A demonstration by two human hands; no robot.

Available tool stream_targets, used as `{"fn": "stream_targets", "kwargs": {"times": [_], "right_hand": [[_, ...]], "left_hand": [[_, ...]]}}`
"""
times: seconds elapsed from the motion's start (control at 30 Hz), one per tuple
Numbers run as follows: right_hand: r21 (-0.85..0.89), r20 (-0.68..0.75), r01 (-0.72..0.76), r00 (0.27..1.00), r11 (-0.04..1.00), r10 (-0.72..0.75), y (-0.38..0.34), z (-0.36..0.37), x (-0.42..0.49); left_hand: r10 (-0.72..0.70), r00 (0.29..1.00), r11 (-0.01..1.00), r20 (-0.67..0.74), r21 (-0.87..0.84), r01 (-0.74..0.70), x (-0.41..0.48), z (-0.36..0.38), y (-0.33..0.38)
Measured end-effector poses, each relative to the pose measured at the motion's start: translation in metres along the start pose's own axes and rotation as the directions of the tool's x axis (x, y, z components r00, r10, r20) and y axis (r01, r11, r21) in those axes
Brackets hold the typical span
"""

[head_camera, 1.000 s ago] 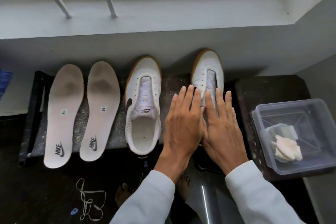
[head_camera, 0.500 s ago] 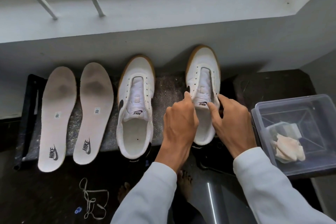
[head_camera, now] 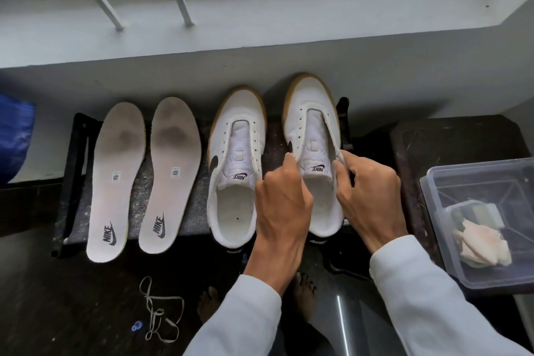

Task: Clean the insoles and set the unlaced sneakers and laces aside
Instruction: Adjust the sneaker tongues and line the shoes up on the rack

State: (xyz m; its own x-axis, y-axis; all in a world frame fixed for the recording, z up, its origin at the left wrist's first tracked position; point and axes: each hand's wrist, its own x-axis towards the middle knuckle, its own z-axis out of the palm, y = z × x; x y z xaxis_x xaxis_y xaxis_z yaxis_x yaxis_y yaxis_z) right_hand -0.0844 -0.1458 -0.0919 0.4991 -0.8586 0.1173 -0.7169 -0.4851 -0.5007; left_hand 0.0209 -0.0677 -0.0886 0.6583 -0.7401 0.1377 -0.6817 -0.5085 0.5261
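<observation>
Nearest the camera, on the dark floor at the left, a loose lace (head_camera: 160,316) lies in a tangle beside a small blue object (head_camera: 135,326), with the person's bare feet showing just to its right. Above them, two pale sleeves lead to the hands. The left hand (head_camera: 281,202) pinches the left edge of the right sneaker (head_camera: 313,153) at its collar, and the right hand (head_camera: 368,196) pinches the opposite edge, so both are clenched on that shoe's opening beside the tongue. The left sneaker (head_camera: 235,165) stands just beside it, untouched, toe pointing away.

The step in hand looks like squaring up the unlaced pair on the bench (head_camera: 199,211); both shoes show empty eyelets. Further left, the two insoles (head_camera: 144,179) lie side by side, apart from the shoes, each with a grey smudge at the forefoot, so cleaning seems still to come. The next move probably calls for letting go of the shoe and reaching right to the clear plastic tub (head_camera: 479,222), which holds a crumpled cloth (head_camera: 479,246) and rests on a dark block.

The bench has a speckled grey top in a black frame. Beyond it runs a pale wall, then a white ledge with slanted bars at the far edge; something blue (head_camera: 14,136) sits at far left.
</observation>
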Motion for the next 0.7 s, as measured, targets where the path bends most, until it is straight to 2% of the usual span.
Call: {"fn": "stream_targets", "kwargs": {"times": [0.27,0.7], "right_hand": [[-0.042,0.061,-0.012,0.998,0.999,0.014,-0.003,0.009,-0.003],[-0.1,0.073,0.036,0.997,0.994,-0.029,-0.003,0.012,-0.003]], "left_hand": [[-0.051,0.997,0.999,0.054,0.012,0.05,-0.01,0.007,-0.011],[-0.03,0.998,0.999,0.062,0.028,0.028,-0.013,0.009,-0.013]]}}
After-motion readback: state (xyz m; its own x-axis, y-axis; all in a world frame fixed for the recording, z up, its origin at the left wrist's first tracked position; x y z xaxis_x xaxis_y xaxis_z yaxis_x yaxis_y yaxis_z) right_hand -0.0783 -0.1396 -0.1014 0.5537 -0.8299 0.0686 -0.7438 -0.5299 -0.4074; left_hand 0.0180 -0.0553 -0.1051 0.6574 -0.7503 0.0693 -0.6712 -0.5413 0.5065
